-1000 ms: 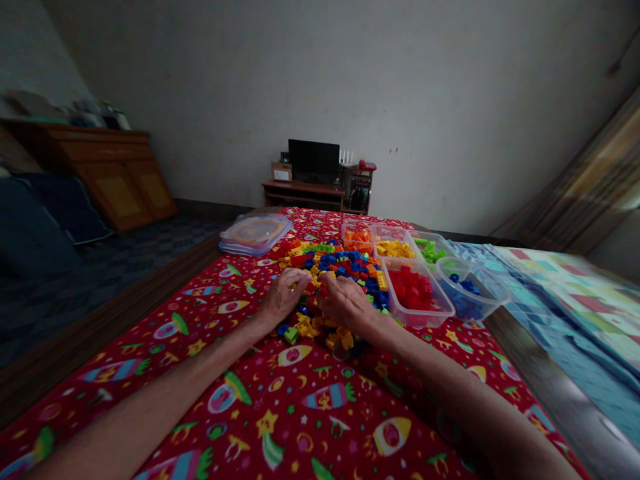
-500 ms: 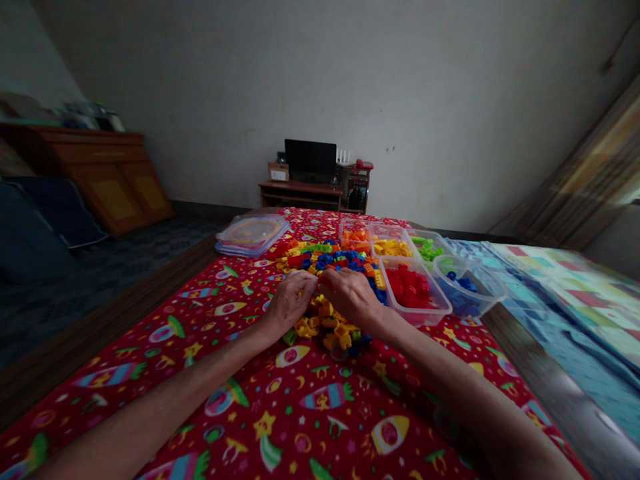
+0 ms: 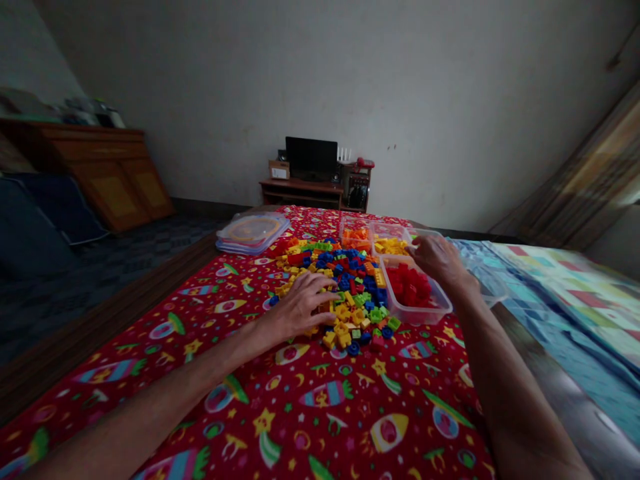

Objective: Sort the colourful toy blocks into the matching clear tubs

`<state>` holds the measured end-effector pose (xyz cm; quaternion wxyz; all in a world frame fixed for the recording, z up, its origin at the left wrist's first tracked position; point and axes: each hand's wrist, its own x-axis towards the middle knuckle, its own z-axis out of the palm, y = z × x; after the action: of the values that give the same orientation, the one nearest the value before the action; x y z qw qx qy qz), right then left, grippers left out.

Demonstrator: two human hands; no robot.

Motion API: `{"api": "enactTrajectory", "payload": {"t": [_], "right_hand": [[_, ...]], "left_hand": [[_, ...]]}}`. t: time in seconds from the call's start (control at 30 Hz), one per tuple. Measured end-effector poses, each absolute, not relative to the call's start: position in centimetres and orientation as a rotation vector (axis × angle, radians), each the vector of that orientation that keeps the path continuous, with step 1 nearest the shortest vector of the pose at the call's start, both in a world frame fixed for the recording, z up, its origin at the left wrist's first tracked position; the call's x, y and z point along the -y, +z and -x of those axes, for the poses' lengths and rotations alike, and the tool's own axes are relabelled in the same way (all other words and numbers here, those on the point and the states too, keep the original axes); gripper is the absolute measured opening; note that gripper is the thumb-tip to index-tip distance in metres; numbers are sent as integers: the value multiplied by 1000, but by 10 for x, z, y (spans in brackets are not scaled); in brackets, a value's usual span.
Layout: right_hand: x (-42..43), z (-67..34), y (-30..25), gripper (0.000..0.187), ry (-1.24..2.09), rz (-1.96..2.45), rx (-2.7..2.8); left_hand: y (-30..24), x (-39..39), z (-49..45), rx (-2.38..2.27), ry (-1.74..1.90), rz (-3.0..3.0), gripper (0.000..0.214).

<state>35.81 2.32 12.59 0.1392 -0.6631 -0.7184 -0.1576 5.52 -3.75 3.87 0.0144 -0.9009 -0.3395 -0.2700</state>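
A heap of mixed plastic building blocks [image 3: 357, 280], yellow, blue, green, red and orange, lies in the middle of the patterned red cloth. On its near left side rests my left hand [image 3: 303, 307], fingers spread over yellow blocks and holding nothing. My right hand [image 3: 436, 259] is above the boxes at the right, between the box of yellow blocks [image 3: 391, 247] and the round tub [image 3: 495, 290]. Its fingers are drawn together, and whatever is in them is hidden. The hand covers most of the green blocks' box. Just in front stands a clear box of red blocks [image 3: 411, 287].
A box of orange blocks [image 3: 356, 237] stands at the back of the row. Stacked clear lids [image 3: 251, 232] lie at the far left of the cloth [image 3: 280, 413]. Beyond the table's right edge is a bed [image 3: 560, 293]. A monitor [image 3: 311, 159] stands by the wall.
My hands were together over the near part of the heap. The right one has moved right and away, over the boxes; the left has opened and stays at the heap.
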Motion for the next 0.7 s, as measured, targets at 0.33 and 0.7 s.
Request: {"api": "enactTrajectory", "payload": {"t": [0.33,0.7], "right_hand": [[8,-284,129,29,-266,1631,2402],[29,-236,87,19,-228,1045,2766]], "left_hand": [[35,23,-34,1228,-820,2800,26],[48,24,-39,1674,-1175,2667,36]]}}
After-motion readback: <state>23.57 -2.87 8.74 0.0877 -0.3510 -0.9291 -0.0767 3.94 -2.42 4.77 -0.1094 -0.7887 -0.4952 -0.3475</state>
